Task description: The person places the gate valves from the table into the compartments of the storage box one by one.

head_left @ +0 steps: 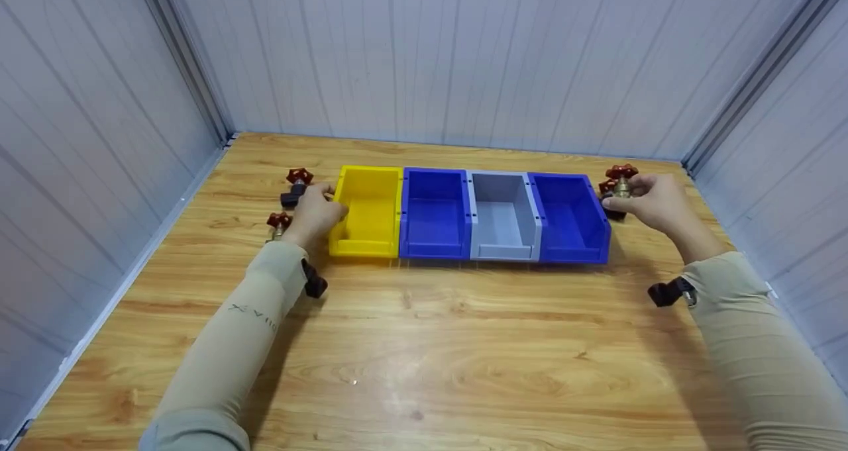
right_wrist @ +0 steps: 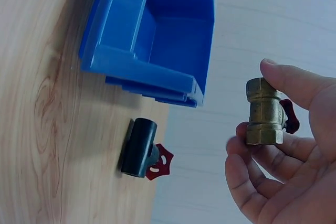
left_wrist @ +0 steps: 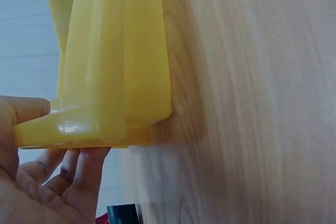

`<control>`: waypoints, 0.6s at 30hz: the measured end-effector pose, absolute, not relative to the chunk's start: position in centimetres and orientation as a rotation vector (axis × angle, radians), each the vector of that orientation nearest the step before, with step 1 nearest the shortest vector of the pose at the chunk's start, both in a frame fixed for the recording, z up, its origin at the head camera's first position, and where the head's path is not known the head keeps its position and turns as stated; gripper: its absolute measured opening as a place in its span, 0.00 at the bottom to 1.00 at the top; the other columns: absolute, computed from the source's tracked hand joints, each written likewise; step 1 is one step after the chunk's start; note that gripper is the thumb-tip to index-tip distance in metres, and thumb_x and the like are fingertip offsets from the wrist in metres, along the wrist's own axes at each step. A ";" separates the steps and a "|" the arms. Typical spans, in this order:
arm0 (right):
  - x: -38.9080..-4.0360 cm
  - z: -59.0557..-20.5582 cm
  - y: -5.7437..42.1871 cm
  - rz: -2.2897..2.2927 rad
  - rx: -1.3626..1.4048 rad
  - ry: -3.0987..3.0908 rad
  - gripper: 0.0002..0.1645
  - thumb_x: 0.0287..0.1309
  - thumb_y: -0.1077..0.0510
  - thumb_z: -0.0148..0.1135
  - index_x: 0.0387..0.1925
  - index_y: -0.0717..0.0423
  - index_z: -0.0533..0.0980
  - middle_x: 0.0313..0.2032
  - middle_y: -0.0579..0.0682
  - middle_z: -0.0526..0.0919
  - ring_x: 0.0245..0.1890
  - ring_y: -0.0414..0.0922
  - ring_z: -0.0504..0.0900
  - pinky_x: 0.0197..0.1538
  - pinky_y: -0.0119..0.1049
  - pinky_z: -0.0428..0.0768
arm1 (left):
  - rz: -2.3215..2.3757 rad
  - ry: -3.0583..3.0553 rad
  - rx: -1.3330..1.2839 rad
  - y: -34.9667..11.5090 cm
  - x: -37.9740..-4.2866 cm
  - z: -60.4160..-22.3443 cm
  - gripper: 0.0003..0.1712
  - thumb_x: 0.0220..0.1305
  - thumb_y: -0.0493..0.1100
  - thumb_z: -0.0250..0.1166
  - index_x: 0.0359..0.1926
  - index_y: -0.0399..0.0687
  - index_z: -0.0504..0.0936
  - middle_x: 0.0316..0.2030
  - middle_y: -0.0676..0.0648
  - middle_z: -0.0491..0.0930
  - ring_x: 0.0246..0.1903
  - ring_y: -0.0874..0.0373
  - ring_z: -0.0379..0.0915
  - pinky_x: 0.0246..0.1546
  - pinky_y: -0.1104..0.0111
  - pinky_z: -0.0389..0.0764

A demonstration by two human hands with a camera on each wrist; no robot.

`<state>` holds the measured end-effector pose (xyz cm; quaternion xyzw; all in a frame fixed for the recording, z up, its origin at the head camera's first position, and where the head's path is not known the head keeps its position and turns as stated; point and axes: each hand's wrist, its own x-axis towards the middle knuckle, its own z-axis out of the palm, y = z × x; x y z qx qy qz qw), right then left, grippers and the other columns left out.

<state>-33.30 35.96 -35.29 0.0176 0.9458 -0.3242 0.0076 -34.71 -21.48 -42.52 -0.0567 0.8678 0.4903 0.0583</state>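
Observation:
My left hand [head_left: 314, 214] grips the left side wall of the yellow bin [head_left: 366, 247], thumb inside and fingers along the outside. The left wrist view shows that wall of the yellow bin [left_wrist: 100, 77] between thumb and fingers. On the right, my right hand [head_left: 661, 202] holds a brass valve [right_wrist: 264, 113] with a red handwheel, pinched at its two ends between thumb and fingers. In the head view the brass valve [head_left: 622, 187] is held upright, wheel on top. Beyond it, a black valve [right_wrist: 139, 148] with a red wheel stands on the table, beside the right blue bin [right_wrist: 118, 61].
The yellow bin joins a row with a blue bin [head_left: 434, 249], a grey bin [head_left: 503, 252] and another blue bin. Left of the row stand a black valve [head_left: 291, 198] and a brass valve [head_left: 278, 222], both red-wheeled. Pale panel walls [head_left: 424, 60] enclose the wooden table [head_left: 450, 345].

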 end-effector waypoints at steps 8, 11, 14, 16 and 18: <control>-33.4 -34.8 34.8 -1.035 0.054 2.937 0.51 0.68 0.43 0.75 0.74 0.75 0.67 0.67 0.74 0.74 0.67 0.66 0.73 0.67 0.61 0.75 | 1.516 2.604 -0.169 -21.5 -34.6 -42.4 0.22 0.77 0.37 0.58 0.67 0.38 0.75 0.64 0.34 0.76 0.58 0.42 0.77 0.60 0.50 0.84; -33.3 -34.7 34.3 -1.049 0.033 2.923 0.52 0.68 0.43 0.75 0.75 0.75 0.66 0.68 0.74 0.73 0.68 0.67 0.72 0.69 0.62 0.74 | 1.514 2.608 -0.182 -21.4 -34.8 -42.6 0.21 0.77 0.37 0.58 0.67 0.39 0.75 0.63 0.34 0.77 0.58 0.42 0.78 0.59 0.51 0.84; -33.2 -34.7 33.9 -1.050 -0.004 2.920 0.50 0.68 0.44 0.75 0.74 0.76 0.67 0.67 0.74 0.74 0.68 0.67 0.73 0.69 0.62 0.75 | 1.513 2.601 -0.196 -21.4 -34.9 -42.6 0.21 0.77 0.37 0.58 0.67 0.40 0.75 0.64 0.35 0.77 0.58 0.43 0.78 0.58 0.52 0.85; -33.2 -34.8 33.6 -1.052 -0.026 2.921 0.49 0.67 0.45 0.76 0.73 0.76 0.68 0.66 0.74 0.75 0.67 0.66 0.74 0.68 0.60 0.75 | 1.508 2.603 -0.201 -21.4 -34.9 -42.7 0.21 0.77 0.37 0.58 0.67 0.40 0.75 0.63 0.35 0.77 0.57 0.43 0.78 0.58 0.52 0.84; -33.1 -34.9 33.3 -1.056 -0.045 2.921 0.48 0.67 0.45 0.76 0.72 0.76 0.69 0.65 0.73 0.76 0.66 0.64 0.74 0.67 0.59 0.75 | 1.506 2.602 -0.197 -21.4 -34.9 -42.7 0.21 0.77 0.37 0.58 0.67 0.40 0.74 0.63 0.35 0.77 0.57 0.43 0.77 0.58 0.52 0.84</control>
